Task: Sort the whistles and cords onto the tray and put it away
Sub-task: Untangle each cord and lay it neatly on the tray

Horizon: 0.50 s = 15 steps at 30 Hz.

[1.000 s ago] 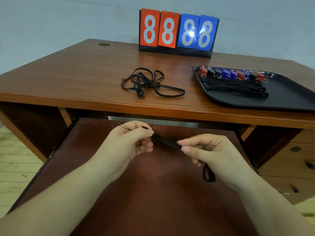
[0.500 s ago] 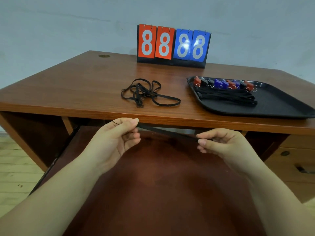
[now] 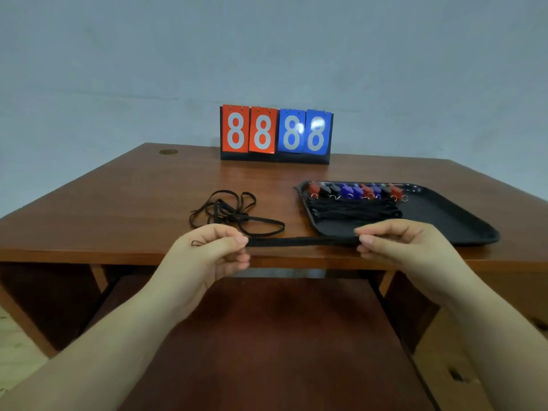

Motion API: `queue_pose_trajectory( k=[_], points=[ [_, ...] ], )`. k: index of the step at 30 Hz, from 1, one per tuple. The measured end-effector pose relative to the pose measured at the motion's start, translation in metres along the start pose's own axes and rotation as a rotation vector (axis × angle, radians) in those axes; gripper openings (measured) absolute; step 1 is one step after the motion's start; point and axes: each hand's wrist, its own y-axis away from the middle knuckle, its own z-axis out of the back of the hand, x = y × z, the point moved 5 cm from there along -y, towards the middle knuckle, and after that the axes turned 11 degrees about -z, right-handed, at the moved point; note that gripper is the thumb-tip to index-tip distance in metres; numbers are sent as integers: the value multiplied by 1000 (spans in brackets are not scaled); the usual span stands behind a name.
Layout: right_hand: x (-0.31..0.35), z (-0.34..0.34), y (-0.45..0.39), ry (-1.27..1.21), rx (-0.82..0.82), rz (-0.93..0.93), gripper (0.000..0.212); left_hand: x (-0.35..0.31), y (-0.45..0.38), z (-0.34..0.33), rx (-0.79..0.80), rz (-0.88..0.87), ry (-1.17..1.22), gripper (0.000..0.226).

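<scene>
Nearest: a pull-out shelf (image 3: 267, 336) of red-brown wood below the bench (image 3: 118, 209) front edge, both forearms reaching over it.

Left hand (image 3: 207, 250): grip pinching one end of a black cord (image 3: 302, 241) between thumb and forefinger; a thin wire loop of the cord's end shows against the back of the hand. Right hand (image 3: 397, 241): grip pinching the other end the same way. Cord drawn straight and level between the two hands, held above the bench's front edge, just in front of the tray (image 3: 462, 215).

Left of the tray, on the bare bench top: a loose tangle of black cords (image 3: 234, 215), just beyond the left hand, not touching the tray.

On the tray, near its left end: a bundle of straightened black cords (image 3: 355, 210) lying side by side; beyond them, along the tray's far rim, a row of whistles (image 3: 355, 191) in red, black and blue, with small metal rings on their near side. The right part of the tray is bare.

Beyond the tray, at the back of the bench: a flip scoreboard (image 3: 275, 133), two red and two blue cards, all reading 8. Grey wall behind it.
</scene>
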Motion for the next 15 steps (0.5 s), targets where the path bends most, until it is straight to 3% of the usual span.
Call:
queue_pose_trajectory(
  k=[7, 15],
  points=[
    [5, 57, -22, 79, -101, -24, 10, 8, -39, -43, 43, 35, -246, 6],
    [3, 107, -60, 607, -265, 7, 9, 6, -85, -100, 199, -275, -944, 5]
  ],
)
